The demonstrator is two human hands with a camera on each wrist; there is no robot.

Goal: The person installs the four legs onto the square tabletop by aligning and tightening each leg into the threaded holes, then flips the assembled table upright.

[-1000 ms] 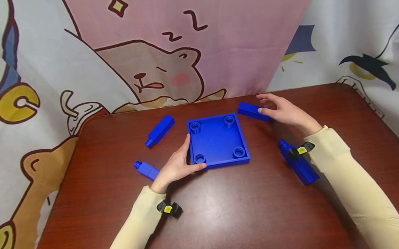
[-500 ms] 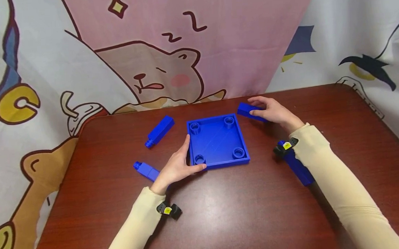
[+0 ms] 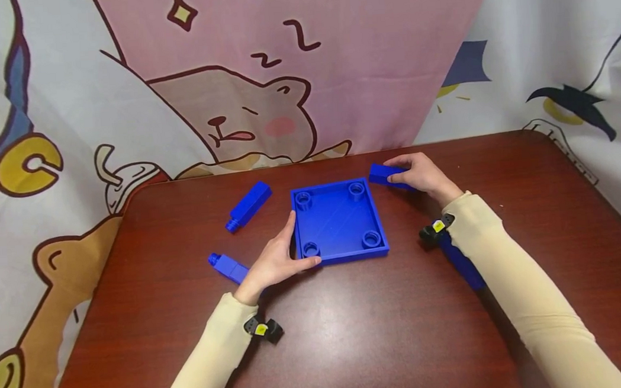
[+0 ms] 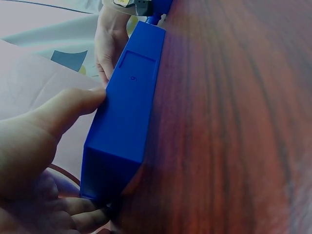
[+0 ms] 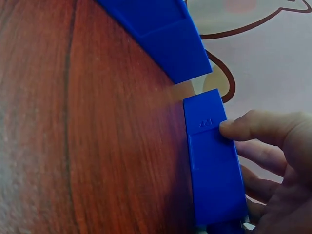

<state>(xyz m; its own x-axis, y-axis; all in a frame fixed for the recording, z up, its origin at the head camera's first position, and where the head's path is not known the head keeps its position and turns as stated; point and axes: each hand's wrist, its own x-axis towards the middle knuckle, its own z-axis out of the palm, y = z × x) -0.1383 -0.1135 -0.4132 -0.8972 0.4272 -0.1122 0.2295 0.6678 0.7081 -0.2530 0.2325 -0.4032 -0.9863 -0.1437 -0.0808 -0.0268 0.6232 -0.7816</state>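
Observation:
A blue square tabletop (image 3: 337,219) lies with its raised rim and round corner sockets facing up. My left hand (image 3: 274,258) holds its near left corner, thumb along the front edge and fingers along the left side. In the left wrist view, the thumb touches the rim of the tabletop (image 4: 124,112). Beyond the far right corner, my right hand (image 3: 421,174) grips a blue table leg (image 3: 380,175) lying on the table. In the right wrist view, the thumb presses the near face of this leg (image 5: 214,156), with fingers behind it.
Two more blue legs with threaded ends lie left of the tabletop: an upper leg (image 3: 249,205) and a lower leg (image 3: 229,267), partly behind my left wrist. Another leg (image 3: 461,262) lies partly under my right forearm. A printed curtain (image 3: 262,108) hangs behind the table (image 3: 325,347).
My right hand has moved left along the far right leg and closed its thumb and fingers around it. The left hand and tabletop have stayed put.

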